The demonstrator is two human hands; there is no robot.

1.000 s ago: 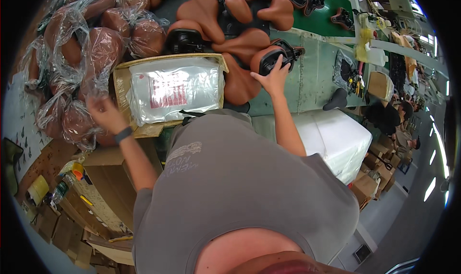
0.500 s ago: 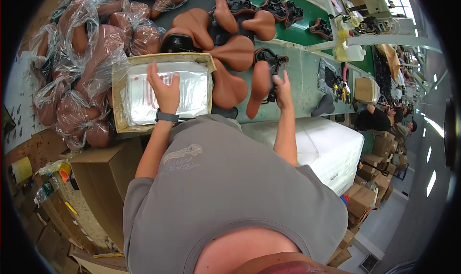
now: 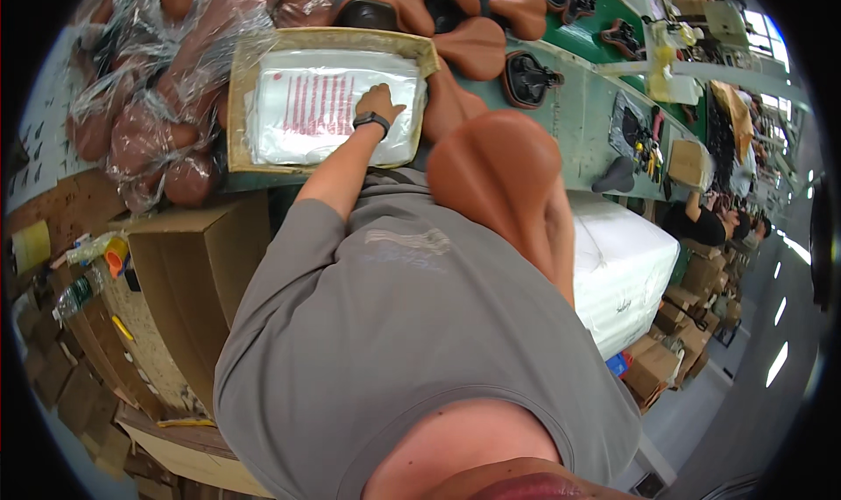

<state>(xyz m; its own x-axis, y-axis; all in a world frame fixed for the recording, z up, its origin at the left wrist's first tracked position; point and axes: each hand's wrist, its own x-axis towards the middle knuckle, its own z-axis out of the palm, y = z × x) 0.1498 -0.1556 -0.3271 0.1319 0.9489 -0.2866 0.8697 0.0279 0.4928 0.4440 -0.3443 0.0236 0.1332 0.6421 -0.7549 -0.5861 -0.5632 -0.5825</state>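
Note:
My left hand point(image 3: 375, 103), with a dark watch on its wrist, rests on the top of a stack of clear plastic bags point(image 3: 302, 106) with red print. Its fingers bend down onto the plastic and the thumb stands apart; I see no bag pinched in it. The bags lie in an open cardboard box point(image 3: 239, 119). My right hand is hidden behind a brown bicycle saddle point(image 3: 499, 172), which it holds up close to my chest, smooth top showing. Only the right forearm point(image 3: 561, 246) shows beside the saddle's narrow nose.
Plastic-wrapped brown saddles point(image 3: 149, 141) are heaped left of the box. Loose saddles point(image 3: 473, 46) and an upturned one point(image 3: 527, 80) lie beyond it on the green bench. Hand tools point(image 3: 650, 154) and a dark saddle-shaped piece point(image 3: 615, 176) lie right. A white wrapped block point(image 3: 622, 264) stands nearer me.
My left hand has come down from above the box onto the bags. My right hand has lifted a saddle off the bench and brought it toward me. The view has shifted.

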